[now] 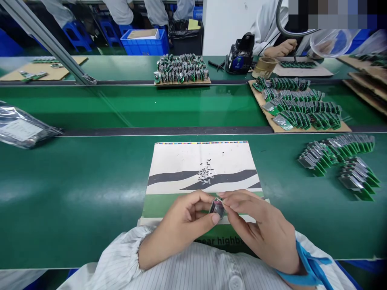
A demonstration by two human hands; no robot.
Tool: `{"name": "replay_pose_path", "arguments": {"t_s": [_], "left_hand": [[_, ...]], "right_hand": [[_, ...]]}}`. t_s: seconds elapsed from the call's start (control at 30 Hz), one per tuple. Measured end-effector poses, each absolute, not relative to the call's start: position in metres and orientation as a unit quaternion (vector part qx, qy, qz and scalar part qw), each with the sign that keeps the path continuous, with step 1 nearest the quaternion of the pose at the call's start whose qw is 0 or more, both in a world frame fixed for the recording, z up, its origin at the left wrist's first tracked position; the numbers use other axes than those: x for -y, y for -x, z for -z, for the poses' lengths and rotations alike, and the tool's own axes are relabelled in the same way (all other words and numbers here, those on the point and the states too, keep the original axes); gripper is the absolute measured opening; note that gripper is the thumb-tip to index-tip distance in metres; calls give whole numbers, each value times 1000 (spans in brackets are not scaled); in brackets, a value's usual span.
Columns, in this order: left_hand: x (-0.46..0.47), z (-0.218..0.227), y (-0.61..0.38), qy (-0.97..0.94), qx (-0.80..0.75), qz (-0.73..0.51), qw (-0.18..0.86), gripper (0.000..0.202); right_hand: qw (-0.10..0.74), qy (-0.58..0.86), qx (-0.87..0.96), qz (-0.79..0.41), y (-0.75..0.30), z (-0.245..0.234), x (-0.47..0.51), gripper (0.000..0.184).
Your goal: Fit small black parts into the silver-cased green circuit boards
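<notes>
A: Let us take the part point(216, 207) as the centre of the clock. What is nearest to us?

B: A blue strap point(308, 264), at 4 o'clock, around the right wrist.

A: And the left hand point(181, 223)?

B: It is at about 8 o'clock. Its thumb and forefinger make a narrow gap, and the part is held between them. The other fingers are bent behind.

A: How does the right hand point(260, 219) stand?

B: At about 4 o'clock. Its thumb and forefinger tips are close together, at the part's upper right edge. If they pinch something small, I cannot tell.

A: Where exactly is the part?

B: It is above the printed sheet point(172, 157), between both hands, a little tilted.

A: What is farther?

B: At 12 o'clock, small bits point(206, 174) are scattered on the sheet. At 2 o'clock, green boards point(335, 153) lean in rows on the table. At 10 o'clock there is a plastic bag point(21, 131).

A: And beyond these?

B: Toward 1 o'clock, a cardboard point(263, 104) bears more rows. Behind it stand a tape roll point(264, 66) and, also near 1 o'clock, a co-worker's hand point(281, 49).
</notes>
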State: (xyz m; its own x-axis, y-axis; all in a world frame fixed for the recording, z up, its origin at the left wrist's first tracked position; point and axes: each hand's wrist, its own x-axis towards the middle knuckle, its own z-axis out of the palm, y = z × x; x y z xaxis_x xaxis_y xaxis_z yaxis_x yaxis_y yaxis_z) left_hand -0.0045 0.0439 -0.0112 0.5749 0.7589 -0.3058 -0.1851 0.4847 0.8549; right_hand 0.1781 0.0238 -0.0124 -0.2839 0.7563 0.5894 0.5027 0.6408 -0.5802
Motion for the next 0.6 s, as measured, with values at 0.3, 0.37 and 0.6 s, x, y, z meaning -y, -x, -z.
{"name": "replay_pose_path", "arguments": {"t_s": [0.3, 0.37, 0.6], "left_hand": [[-43, 15, 4, -449, -339, -319, 762, 11], [-43, 16, 5, -455, -342, -323, 756, 11], [-43, 16, 7, -491, -363, -313, 727, 13]], "right_hand": [[481, 393, 758, -198, -176, 13, -28, 25], [490, 406, 731, -246, -176, 13, -27, 25], [541, 424, 594, -419, -175, 13, -23, 28]]}}
